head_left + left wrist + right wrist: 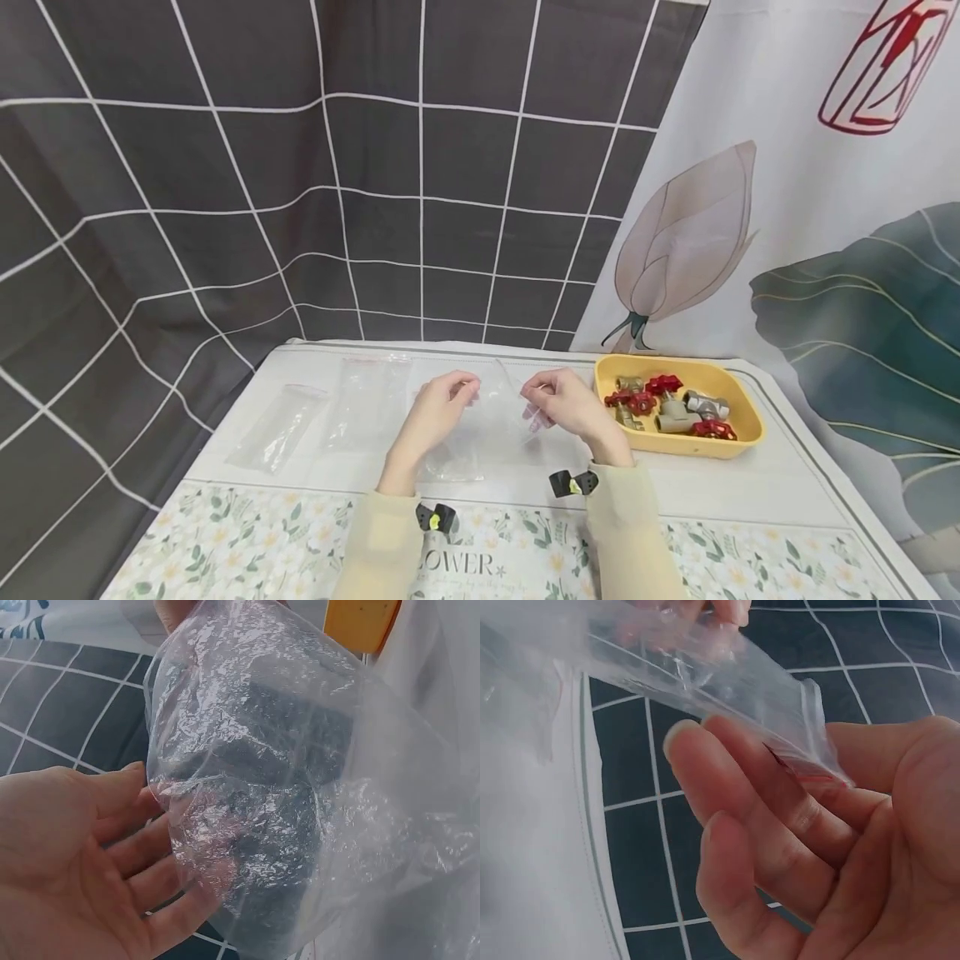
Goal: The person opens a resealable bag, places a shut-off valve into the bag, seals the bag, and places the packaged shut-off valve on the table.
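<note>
A clear plastic zip bag (262,787) with a red line along its mouth hangs between the two hands. My right hand (840,847) pinches the mouth edge between thumb and index finger, its other fingers loosely bent. The left hand (82,855) is at the bag's opposite side, several fingers showing through the film; its thumb stays outside the edge, not pressed on the plastic. In the head view the left hand (444,400) and right hand (566,404) are raised over the white table. The bag appears faint there.
More clear bags lie on the table: one at the far left (277,429), a larger bag (367,404) beside it. Another bag (453,467) lies below the hands. To the right stands a yellow tray (682,447) holding several valves with red handwheels and metal fittings.
</note>
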Demonstrator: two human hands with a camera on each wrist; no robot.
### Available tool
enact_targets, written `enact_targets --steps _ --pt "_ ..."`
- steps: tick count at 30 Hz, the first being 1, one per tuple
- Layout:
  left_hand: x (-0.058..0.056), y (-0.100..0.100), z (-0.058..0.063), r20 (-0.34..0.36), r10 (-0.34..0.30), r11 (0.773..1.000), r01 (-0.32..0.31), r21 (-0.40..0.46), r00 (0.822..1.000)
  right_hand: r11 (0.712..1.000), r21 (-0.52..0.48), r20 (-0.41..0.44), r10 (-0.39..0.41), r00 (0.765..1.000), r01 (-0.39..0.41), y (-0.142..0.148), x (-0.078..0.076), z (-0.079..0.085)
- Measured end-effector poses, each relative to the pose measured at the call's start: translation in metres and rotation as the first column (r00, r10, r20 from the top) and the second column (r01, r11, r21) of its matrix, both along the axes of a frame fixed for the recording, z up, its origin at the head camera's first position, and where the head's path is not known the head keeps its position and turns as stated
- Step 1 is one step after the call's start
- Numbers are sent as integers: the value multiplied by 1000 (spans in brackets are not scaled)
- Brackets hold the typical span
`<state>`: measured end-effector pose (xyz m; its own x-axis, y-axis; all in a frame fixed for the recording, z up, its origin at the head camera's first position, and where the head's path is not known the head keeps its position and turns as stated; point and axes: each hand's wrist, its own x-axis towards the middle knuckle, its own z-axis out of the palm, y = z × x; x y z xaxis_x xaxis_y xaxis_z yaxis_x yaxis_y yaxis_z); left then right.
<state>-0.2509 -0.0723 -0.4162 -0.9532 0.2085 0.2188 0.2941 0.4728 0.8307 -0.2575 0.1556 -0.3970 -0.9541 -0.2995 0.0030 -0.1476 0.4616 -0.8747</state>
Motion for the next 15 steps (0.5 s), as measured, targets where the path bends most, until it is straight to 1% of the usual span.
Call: enact_targets --steps 2,3,5,7,8,10,13,15 --pt "2 1 2 -41 66 998 -66 0 997 1000 -4 -3 -27 1000 27 -1 2 1" --pt "2 1 3 -66 105 995 -105 1 992 999 -2 -10 -38 999 38 -2 3 2" --pt "4 2 6 -112 179 984 -180 5 977 998 6 -26 -59 998 59 -4 6 5" --pt "8 3 10 -148 221 975 -223 5 964 997 16 -48 -77 996 78 -7 9 8" --pt "10 4 12 -156 228 973 -230 4 961 996 24 -62 -82 995 84 -9 11 10" --pt "14 6 18 -154 215 976 -217 8 964 994 41 -95 -94 991 98 -13 14 14" --pt "21 13 26 -147 158 987 -160 -1 977 991 68 -153 -105 983 116 -19 18 20" --pt "24 18 29 -142 127 991 -132 -23 982 989 83 -191 -108 976 126 -23 21 23"
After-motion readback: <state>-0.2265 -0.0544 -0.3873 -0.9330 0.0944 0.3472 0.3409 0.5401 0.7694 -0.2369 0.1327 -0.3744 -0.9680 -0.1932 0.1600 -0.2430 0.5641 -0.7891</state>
